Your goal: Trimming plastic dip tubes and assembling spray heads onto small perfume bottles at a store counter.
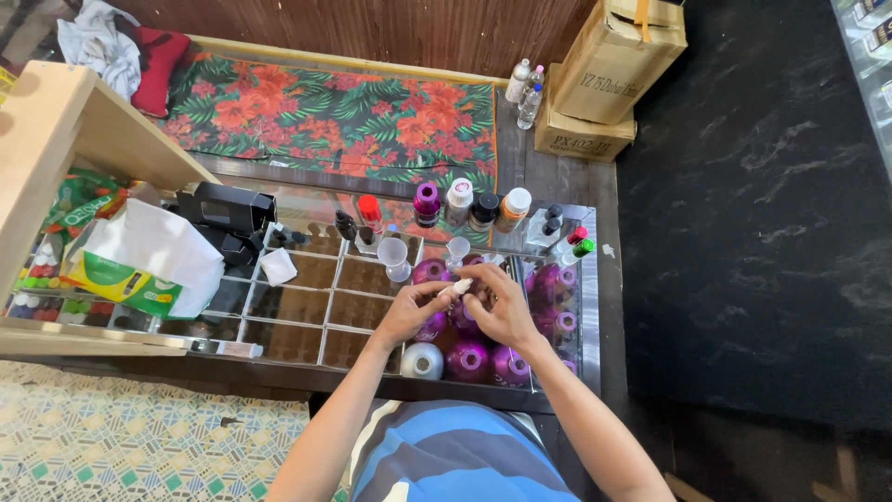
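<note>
Fingers of both hands meet over one small white cap or stopper (462, 286), held above the glass-topped display counter (595, 307). Left hand (409, 311): curled, thumb and forefinger pinched toward the white piece from its left. Right hand (506, 307): closed around something beneath the piece, most likely a small bottle, though the palm hides it and its shape cannot be told.

White piece: tiny, smooth, probably hard plastic; judged very light and prone to slipping from the fingertips. Best taken by its sides in a pinch, with the other hand steadying whatever it sits on.

Just behind the hands, on the counter: two small clear funnels (393, 255). Behind those, along the counter's far edge: a row of upright bottles, among them one with a red cap (370, 210), one with a purple top (426, 202) and one with a white top (460, 196).

Under the glass, below and beside the hands: round purple bottles (467, 361) and one silver one (423, 362), judged fragile if glass. Left of the hands on the counter: a black box (228, 209) and a white bag (158, 251).
</note>
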